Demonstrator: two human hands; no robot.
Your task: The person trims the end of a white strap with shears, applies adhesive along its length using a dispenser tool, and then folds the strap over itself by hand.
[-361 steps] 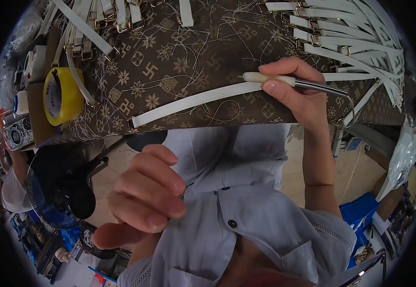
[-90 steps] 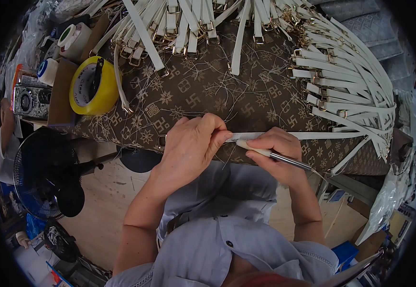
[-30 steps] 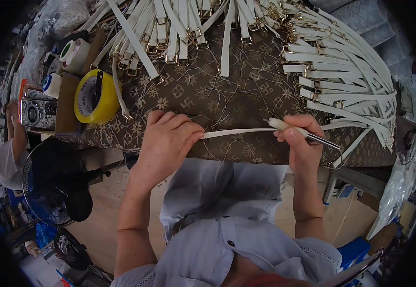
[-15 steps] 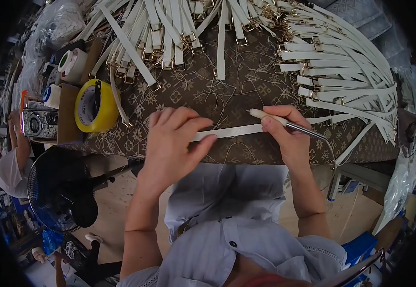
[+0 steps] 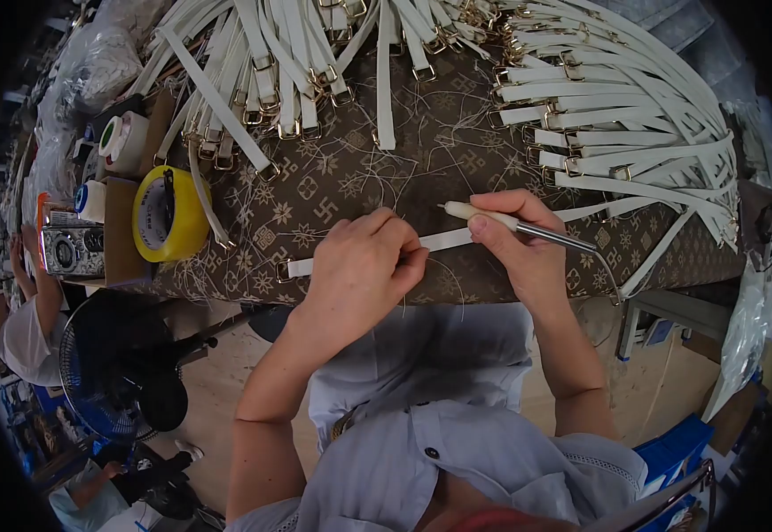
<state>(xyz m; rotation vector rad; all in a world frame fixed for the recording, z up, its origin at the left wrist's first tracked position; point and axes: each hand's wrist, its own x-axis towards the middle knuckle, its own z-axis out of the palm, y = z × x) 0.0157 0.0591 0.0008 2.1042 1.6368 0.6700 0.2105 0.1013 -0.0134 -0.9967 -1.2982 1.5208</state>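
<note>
A white strap (image 5: 446, 239) with a metal buckle at its left end lies along the near edge of the brown patterned table cover (image 5: 350, 182). My left hand (image 5: 364, 270) pinches the strap near its middle. My right hand (image 5: 514, 244) holds a pen-like tool (image 5: 501, 222) with a cream handle and a metal shaft; its tip points left, just above the strap. Loose threads lie scattered over the cover around both hands.
Several white buckled straps (image 5: 616, 97) fan out across the table's far and right side. A yellow tape roll (image 5: 168, 213), smaller rolls (image 5: 120, 142) and a small box stand at the left. A black fan (image 5: 115, 372) and another person's arm (image 5: 35, 301) are below left.
My left hand slid right along the strap and closed on its middle, baring the buckle end. My right hand with the tool stayed near the strap, having earlier drawn apart to the right.
</note>
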